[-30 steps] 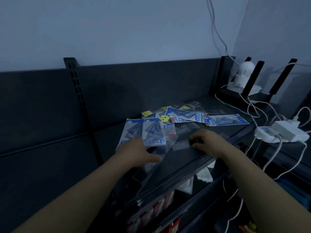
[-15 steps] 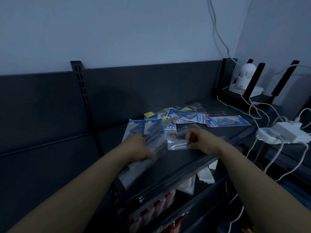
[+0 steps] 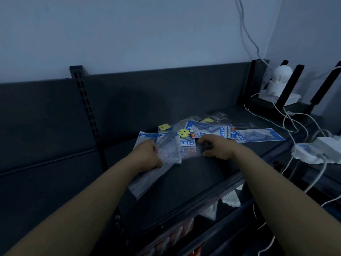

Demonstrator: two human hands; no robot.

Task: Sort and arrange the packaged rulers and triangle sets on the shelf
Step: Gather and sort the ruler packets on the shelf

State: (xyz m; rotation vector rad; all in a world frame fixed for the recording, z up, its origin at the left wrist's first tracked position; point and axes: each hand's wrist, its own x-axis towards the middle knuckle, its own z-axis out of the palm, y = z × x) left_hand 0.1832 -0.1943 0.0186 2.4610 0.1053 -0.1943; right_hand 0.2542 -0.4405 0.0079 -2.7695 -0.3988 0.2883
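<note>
Your left hand (image 3: 148,157) is clenched on a long clear ruler pack (image 3: 156,167), thumb on top, fingers curled under its near edge. The pack runs from beyond your knuckles back toward you and to the left, tilted, with its lower end hanging past your wrist over the shelf (image 3: 199,180).

Your right hand (image 3: 216,147) is closed around the end of a small clear packet (image 3: 191,153) that sticks out to the left of its fingers, toward your left hand. The light is dim, so you cannot tell what is inside that packet.

Between your two hands, and just under the ruler pack, lies a blue-and-white triangle set (image 3: 184,145) flat on the shelf. A yellow tag (image 3: 183,133) sits just beyond it, and a second yellow tag (image 3: 163,127) lies beyond your left hand.

Beyond your right hand more blue sets (image 3: 208,130) overlap in a loose heap. One blue pack (image 3: 258,137) lies flat farther right of that hand, apart from the heap's centre.

Well to the right of your right grip, white cables (image 3: 293,126) trail across the shelf to a white adapter (image 3: 330,146).
</note>
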